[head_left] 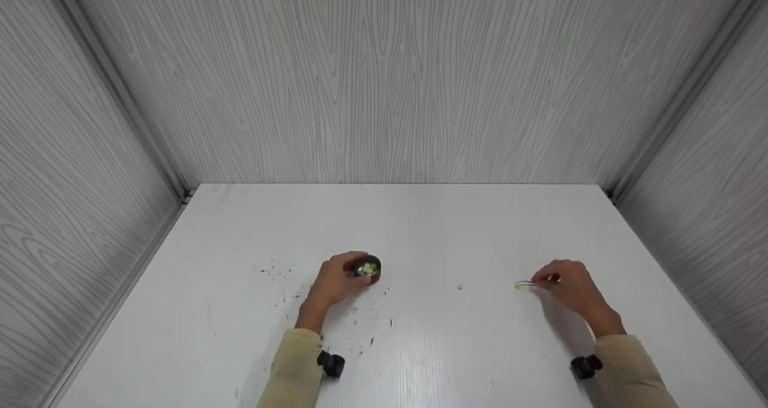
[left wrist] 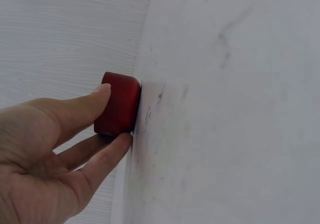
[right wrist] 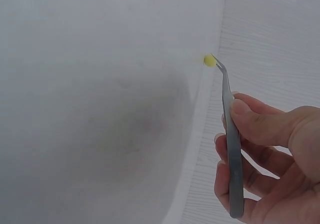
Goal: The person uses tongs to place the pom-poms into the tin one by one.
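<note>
My left hand [head_left: 337, 281] grips a small round cup, its dark red wall [left wrist: 120, 104] plain in the left wrist view between thumb and fingers. The cup stands on the table, and several pale green and yellow balls [head_left: 368, 269] lie inside it. Farther right, my right hand [head_left: 573, 286] pinches a pair of bent-tip metal tweezers [right wrist: 233, 154] between thumb and fingers. At the tweezers' tips is a small yellow ball [right wrist: 209, 60], on or close to the table; whether the tips squeeze it is hard to tell.
A small pale pinkish ball [head_left: 459, 287] lies on the white table [head_left: 420, 228] between the hands. Dark marks and specks [head_left: 276, 270] are scattered around the left hand. Wood-grain panels [head_left: 384, 84] wall in the table at the back and sides.
</note>
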Demonstrator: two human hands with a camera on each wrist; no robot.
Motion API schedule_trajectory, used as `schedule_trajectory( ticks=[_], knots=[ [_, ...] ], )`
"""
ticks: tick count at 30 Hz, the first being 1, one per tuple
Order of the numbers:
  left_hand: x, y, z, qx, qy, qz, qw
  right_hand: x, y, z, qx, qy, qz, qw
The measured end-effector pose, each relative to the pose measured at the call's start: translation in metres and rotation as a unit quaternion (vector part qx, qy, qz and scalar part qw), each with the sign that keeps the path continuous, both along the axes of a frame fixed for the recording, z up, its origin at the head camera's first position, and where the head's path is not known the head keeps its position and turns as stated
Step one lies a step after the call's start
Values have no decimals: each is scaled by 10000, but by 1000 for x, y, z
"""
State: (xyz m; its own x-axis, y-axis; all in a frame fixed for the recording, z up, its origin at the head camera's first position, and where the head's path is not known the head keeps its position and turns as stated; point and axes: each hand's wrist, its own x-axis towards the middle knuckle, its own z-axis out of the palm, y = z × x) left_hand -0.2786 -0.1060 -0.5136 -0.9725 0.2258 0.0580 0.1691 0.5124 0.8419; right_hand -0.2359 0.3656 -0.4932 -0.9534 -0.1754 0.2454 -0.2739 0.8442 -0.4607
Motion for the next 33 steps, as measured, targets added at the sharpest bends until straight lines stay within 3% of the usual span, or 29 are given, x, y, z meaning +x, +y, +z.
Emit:
schedule_trajectory(
  ticks=[17,27,33],
  knots=[
    [-1,1,0,-39,25,-49,10000,3,4,6,-38,83,-45,9999],
    [2,0,1,-45,30,-5,10000,2,7,4,31,-179,-70,9998],
    [3,1,1,-69,-3,13,10000,3,3,7,-126,-108,-42,9999]
  ],
)
